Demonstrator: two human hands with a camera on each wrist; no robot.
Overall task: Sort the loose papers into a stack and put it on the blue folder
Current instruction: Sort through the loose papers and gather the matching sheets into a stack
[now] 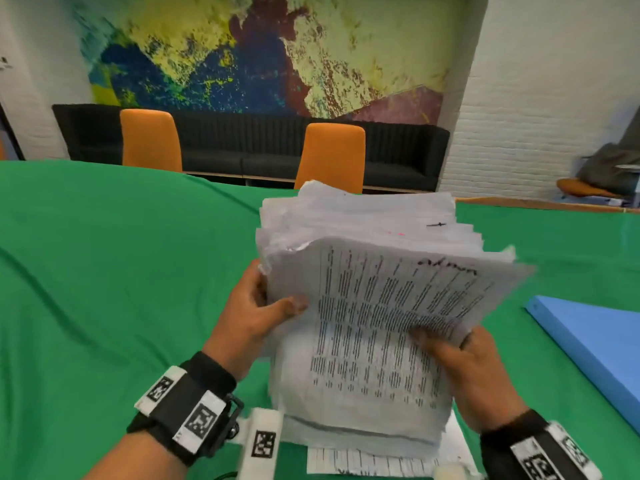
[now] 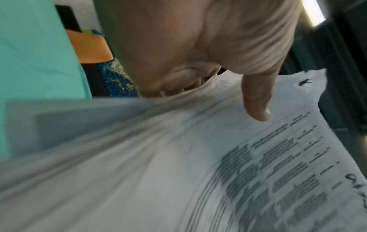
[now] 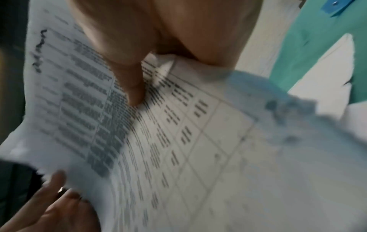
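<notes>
Both hands — left hand [image 1: 254,313] and right hand [image 1: 464,358] — grasp the paper stack [image 1: 374,306] mid-frame, thumbs on top; best to square its ragged edges against the bench [image 1: 104,271] before moving to the blue folder [image 1: 588,341] at right.

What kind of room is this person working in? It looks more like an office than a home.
Probably an office meeting room or lounge. A large table under a green cloth has orange chairs pulled up to it, a long dark sofa lines the wall, and a big abstract mural hangs above it.
</notes>
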